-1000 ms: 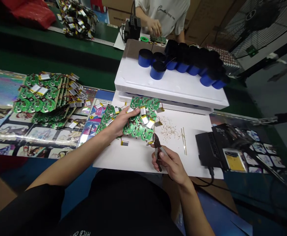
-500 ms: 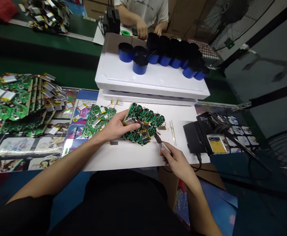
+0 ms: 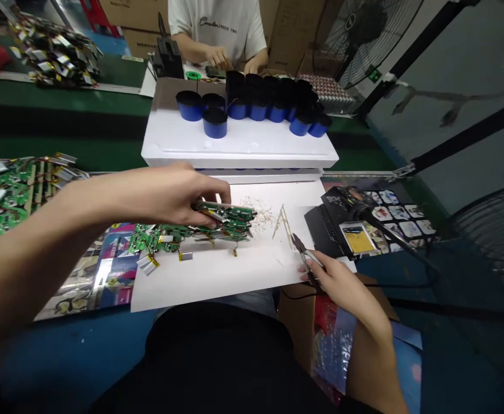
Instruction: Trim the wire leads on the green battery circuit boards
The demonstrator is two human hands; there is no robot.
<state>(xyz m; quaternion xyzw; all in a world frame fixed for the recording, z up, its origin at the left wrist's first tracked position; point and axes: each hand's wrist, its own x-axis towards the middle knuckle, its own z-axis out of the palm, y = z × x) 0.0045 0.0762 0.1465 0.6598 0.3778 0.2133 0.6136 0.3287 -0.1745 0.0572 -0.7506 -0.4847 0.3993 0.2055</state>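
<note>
We can't see all of the green board (image 3: 238,221) because the left hand (image 3: 187,195) hides one end. The right hand (image 3: 338,282) covers part of the pliers (image 3: 298,244). The left arm (image 3: 71,224) hides some of the big board pile (image 3: 14,183), and the left edge cuts it off too. The top edge cuts off the other person (image 3: 220,40). The crumbs (image 3: 258,217) are too tiny for us to name.
</note>
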